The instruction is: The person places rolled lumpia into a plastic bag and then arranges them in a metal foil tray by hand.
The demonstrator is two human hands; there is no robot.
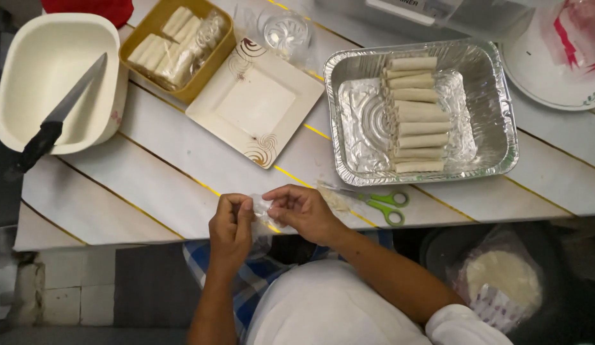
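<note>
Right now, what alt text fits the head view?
Both hands, left hand and right hand, pinch a small clear wrapper at the table edge. Beyond lie green scissors and a foil tray of rolls.

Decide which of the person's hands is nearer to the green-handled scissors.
Right. The right hand lies just left of the scissors; the left hand is farther left, beyond it.

Foil tray [502, 137] with rolls [412, 115]; green scissors [384, 203]; square plate [256, 102]; knife [58, 115] across cream tub [29, 54].
</note>
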